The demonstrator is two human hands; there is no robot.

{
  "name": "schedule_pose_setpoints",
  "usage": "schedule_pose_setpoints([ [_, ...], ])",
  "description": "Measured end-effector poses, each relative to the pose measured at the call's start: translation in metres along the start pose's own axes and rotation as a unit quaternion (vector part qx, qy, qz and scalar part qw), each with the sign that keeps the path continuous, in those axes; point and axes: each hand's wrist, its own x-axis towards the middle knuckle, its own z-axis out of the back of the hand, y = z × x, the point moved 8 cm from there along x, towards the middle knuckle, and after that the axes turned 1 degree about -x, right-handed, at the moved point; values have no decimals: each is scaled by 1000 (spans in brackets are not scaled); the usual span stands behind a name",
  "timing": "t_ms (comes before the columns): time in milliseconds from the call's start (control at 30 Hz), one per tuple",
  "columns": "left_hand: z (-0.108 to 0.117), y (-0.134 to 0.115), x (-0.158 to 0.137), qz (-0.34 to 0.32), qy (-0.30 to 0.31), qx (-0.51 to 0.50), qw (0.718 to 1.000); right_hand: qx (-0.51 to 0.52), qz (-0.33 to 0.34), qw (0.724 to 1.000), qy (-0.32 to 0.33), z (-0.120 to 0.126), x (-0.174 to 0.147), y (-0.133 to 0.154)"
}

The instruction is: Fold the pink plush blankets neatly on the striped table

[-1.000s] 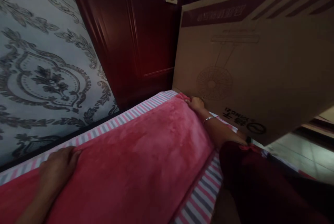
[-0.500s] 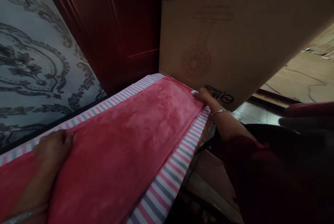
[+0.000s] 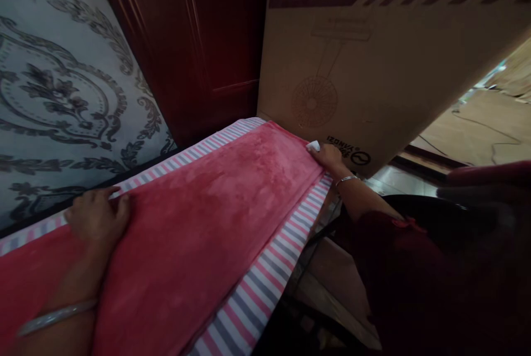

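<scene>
A long piece of red, plush-looking cloth (image 3: 199, 223) lies folded on a board with a striped cover (image 3: 265, 284) in pink, grey and white. Toward the far end of the cloth, my right hand (image 3: 329, 156) is closed on its corner, and a small white bit (image 3: 313, 146) sticks up at the fingertips. What that bit is I cannot make out. My left hand (image 3: 97, 215) is at the cloth's far long edge, fingers curled over it and thumb on the red side. A little white shows by its fingertips.
A big cardboard carton (image 3: 390, 68) with a printed fan drawing stands beyond the board's end. Behind the board are a dark red wood panel (image 3: 215, 24) and a patterned wall (image 3: 62, 85). A dark round-edged object (image 3: 440, 207) is at right, and a thin cable (image 3: 489, 126) lies on the floor.
My left hand has shifted slightly up and right along the cloth's far edge. More of the white bit shows at my right fingertips. The view has turned a little left.
</scene>
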Motion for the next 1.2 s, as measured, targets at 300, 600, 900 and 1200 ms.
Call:
schedule_pose_setpoints([
  [300, 12, -212, -104, -446, 106, -217, 862, 31, -33, 999, -20, 7, -17, -15],
  [600, -30, -284, -160, -469, 135, -157, 859, 48, -18, 998, -27, 0, -19, -17],
  [900, -20, -283, -164, -484, 150, -180, 843, 82, -32, 996, -33, -4, -17, -19],
  [1200, -27, -275, -168, -537, 141, -159, 816, 107, -69, 991, -49, 0, -27, -27],
])
